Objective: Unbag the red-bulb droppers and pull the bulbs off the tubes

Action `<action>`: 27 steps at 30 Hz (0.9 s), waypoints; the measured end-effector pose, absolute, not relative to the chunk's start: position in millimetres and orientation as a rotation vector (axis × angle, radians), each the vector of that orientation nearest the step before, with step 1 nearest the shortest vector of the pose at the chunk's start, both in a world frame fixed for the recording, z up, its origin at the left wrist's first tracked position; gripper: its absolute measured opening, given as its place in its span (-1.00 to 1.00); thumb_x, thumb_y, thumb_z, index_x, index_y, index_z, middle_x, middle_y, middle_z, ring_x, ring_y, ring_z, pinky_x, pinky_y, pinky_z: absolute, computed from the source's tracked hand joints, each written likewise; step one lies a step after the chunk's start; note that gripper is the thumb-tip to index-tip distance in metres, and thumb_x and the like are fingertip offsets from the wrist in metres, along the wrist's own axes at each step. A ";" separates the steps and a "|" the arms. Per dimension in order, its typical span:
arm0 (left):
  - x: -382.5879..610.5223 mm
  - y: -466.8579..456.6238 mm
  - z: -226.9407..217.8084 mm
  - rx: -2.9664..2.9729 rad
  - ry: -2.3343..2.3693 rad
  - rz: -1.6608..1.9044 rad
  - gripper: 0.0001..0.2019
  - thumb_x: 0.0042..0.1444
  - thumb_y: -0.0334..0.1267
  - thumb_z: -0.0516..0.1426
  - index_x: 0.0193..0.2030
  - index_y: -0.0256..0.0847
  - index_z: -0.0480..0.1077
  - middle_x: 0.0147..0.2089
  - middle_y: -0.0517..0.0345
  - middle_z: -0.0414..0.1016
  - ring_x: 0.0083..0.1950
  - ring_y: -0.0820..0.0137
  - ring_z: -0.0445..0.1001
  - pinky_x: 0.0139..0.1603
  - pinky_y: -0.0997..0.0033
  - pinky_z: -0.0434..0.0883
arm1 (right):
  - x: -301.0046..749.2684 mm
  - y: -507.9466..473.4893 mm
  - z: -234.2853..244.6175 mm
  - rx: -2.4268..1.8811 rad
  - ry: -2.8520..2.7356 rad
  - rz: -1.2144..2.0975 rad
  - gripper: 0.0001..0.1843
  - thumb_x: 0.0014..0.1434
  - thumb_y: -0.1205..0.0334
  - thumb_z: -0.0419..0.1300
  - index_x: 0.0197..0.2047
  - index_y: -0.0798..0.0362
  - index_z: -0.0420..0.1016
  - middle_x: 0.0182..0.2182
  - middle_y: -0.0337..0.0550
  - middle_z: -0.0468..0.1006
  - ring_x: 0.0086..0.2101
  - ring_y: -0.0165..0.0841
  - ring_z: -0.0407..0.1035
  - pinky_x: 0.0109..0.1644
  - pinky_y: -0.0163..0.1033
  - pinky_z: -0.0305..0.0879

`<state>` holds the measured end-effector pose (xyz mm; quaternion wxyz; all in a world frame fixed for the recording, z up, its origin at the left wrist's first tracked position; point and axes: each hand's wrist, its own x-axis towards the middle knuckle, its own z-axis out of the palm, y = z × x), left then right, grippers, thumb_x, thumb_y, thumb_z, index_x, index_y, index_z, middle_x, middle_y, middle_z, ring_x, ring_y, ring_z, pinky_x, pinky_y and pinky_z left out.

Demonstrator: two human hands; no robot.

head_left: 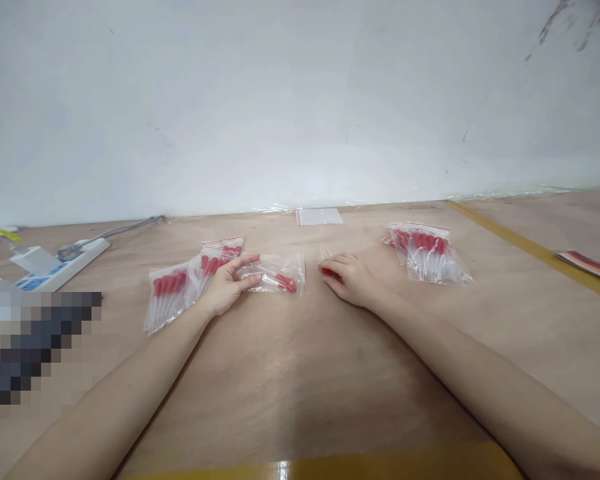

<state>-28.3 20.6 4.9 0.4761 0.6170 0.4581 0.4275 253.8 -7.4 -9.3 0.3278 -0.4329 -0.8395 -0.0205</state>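
In the middle of the table lies a clear zip bag (267, 273) with a few red-capped droppers inside, its mouth to the right. My left hand (229, 283) grips its left end, thumb and forefinger on the plastic. Just right of the mouth, the curled fingers of my right hand (350, 279) hold a dropper; its red bulb (330, 271) shows between them and a clear tip points up and away. Filled bags of droppers (167, 297) lie left of my left hand, partly behind it. More filled bags (427, 252) rest to the right.
A flat plastic bag (320, 217) lies near the wall. At the left are a power strip (83, 257) with plugs and a cable, and a blurred-out object (30, 353). Brown tape (510, 240) crosses the table at the right, beside a striped strip (587, 263).
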 end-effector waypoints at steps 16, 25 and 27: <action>-1.8 0.0 6.1 1.290 0.876 1.026 -0.43 -0.24 -0.34 0.32 0.00 -0.12 0.34 0.12 0.08 0.30 -0.19 0.42 0.48 -0.15 0.46 0.44 | 242.4 -41.5 -6.4 -1.025 -1.992 0.266 -0.84 0.10 0.26 0.11 -0.33 0.03 0.52 -0.50 -0.19 0.40 -0.38 -0.39 0.25 -0.25 -0.26 0.21; 11.3 -16.1 0.5 1.303 0.930 1.008 -0.29 -0.23 -0.28 0.31 0.13 -0.16 0.20 0.08 0.08 0.33 -0.28 0.54 0.44 -0.16 0.47 0.40 | 245.1 -55.3 4.1 -0.986 -2.162 0.443 -0.68 -0.01 0.14 0.23 -0.13 -0.04 0.48 -0.27 -0.14 0.46 -0.21 -0.32 0.33 -0.10 -0.19 0.25; 12.8 -16.6 0.4 1.314 0.959 1.003 -0.26 -0.24 -0.25 0.31 0.15 -0.17 0.18 0.05 0.07 0.36 -0.28 0.50 0.45 -0.14 0.43 0.39 | 239.6 -56.2 7.1 -0.946 -2.204 0.460 -0.60 -0.05 0.17 0.26 -0.08 -0.05 0.43 -0.13 -0.14 0.44 -0.11 -0.29 0.31 -0.01 -0.16 0.21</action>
